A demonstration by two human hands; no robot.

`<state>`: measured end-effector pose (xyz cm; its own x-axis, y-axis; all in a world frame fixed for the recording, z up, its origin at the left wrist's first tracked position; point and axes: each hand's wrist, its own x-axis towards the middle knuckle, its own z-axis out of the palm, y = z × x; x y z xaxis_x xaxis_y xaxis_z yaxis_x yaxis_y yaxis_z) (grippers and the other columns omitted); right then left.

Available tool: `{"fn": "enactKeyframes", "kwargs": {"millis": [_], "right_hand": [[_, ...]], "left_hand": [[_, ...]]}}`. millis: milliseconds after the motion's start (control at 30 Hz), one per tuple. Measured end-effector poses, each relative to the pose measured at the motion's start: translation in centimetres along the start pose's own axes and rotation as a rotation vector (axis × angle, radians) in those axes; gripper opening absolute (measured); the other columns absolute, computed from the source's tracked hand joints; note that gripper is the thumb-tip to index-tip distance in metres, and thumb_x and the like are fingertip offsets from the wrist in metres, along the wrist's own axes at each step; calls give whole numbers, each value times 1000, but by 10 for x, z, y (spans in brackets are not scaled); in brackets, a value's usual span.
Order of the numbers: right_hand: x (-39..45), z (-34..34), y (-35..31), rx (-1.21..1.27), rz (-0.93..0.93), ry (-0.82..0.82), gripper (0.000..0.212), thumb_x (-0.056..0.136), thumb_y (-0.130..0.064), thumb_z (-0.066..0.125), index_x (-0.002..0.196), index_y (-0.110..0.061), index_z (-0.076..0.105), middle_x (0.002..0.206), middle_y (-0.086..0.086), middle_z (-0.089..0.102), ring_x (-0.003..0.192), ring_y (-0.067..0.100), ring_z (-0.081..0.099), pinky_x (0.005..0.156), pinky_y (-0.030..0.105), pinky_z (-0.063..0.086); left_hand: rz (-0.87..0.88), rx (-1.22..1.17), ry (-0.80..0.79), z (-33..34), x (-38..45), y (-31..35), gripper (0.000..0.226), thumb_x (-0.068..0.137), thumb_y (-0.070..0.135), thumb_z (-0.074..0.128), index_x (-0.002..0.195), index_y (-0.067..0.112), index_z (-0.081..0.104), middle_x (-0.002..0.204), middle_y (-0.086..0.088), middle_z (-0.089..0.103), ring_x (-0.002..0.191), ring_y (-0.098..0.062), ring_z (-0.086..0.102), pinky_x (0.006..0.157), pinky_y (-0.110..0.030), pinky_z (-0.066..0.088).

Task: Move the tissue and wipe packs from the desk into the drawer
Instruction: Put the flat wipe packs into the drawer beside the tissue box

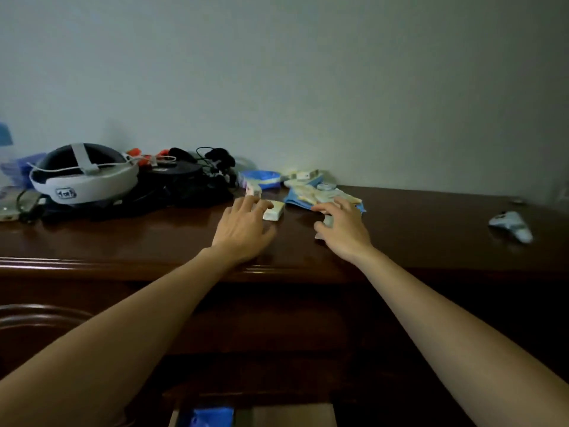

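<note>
Small pale tissue pack (274,213) lies flat on the dark wood desk (431,229), partly under fingertips. Second small pack (327,224) is mostly hidden beneath the other palm. Pile of flat pale packs over blue wrap (323,195) sits near the wall; blue pack (261,179) and small white box (303,174) behind it. Drawer (292,416) open at the bottom edge, a blue pack (211,416) inside.

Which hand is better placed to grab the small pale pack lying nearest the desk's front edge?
Left. The left hand already has its fingers on the small pale pack. The right hand is off to the side at the blue-and-pale pack pile, apparently holding something small.
</note>
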<state>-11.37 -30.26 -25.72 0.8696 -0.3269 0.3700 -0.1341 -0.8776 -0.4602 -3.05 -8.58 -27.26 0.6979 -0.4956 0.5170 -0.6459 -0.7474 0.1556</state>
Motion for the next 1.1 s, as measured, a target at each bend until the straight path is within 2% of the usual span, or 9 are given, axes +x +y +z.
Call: {"fn": "enactKeyframes", "kwargs": {"millis": [233,333,467,600,700,800,900,967,1100], "right_hand": [[71,36,7,-332,171,-275,61,102,-53,39,156,-24,36,169,1,10,155,25,7,118,56,22],[67,40,10,-299,-15,5,60,106,-35,43,161,-20,24,166,-1,24,152,18,24,121,50,24],[32,26,0,129,-281,290,62,101,-5,53,156,-30,38,161,-11,35,137,-7,29,105,5,30],[-32,28,-8,313,-600,250,34,89,6,62,107,-16,80,131,-4,69,124,1,60,107,20,45],[-61,31,-13,437,-572,234,30,87,-1,55,64,-16,68,98,-3,77,97,3,70,87,27,55],[-48,18,-10,265,-311,351,20,92,-11,56,87,-25,69,119,-7,68,118,7,58,97,36,51],[-29,3,-3,-186,18,-29,48,100,-52,49,144,-34,50,161,0,36,147,23,33,116,48,34],[-31,6,-4,-342,43,-149,54,99,-59,41,144,-31,52,150,2,51,136,26,47,107,46,41],[-67,25,-16,-215,-143,255,40,88,-36,64,127,-33,57,119,-4,68,112,25,60,84,41,47]], "left_hand": [[77,145,-170,48,48,-11,69,90,67,31,150,35,39,167,-8,-3,153,-29,-12,122,-55,-4],[100,96,-79,50,57,-9,66,91,64,34,147,29,45,166,-8,11,154,-27,-2,124,-53,2],[12,-259,109,29,49,0,54,99,54,22,127,27,60,138,-5,56,130,-28,46,107,-45,38],[-586,-1397,-75,-7,31,4,54,94,67,41,119,24,63,105,-7,76,90,-29,73,78,-41,57],[-605,-1319,-224,-17,11,2,57,88,15,73,138,19,47,106,-9,72,94,-26,73,76,-38,62],[-585,-1073,-275,-25,-8,10,86,80,-13,69,151,19,35,103,-3,72,93,-19,71,77,-31,60],[-608,-1034,-250,-39,-25,23,75,82,-10,67,147,18,42,98,1,69,84,-15,70,59,-23,57],[-680,-1042,-213,-49,-42,30,78,81,-2,72,147,21,38,104,0,64,87,-18,71,62,-28,61],[-713,-1233,-137,-51,-95,45,94,79,2,73,151,34,23,94,0,68,75,-19,76,55,-31,61]]}}
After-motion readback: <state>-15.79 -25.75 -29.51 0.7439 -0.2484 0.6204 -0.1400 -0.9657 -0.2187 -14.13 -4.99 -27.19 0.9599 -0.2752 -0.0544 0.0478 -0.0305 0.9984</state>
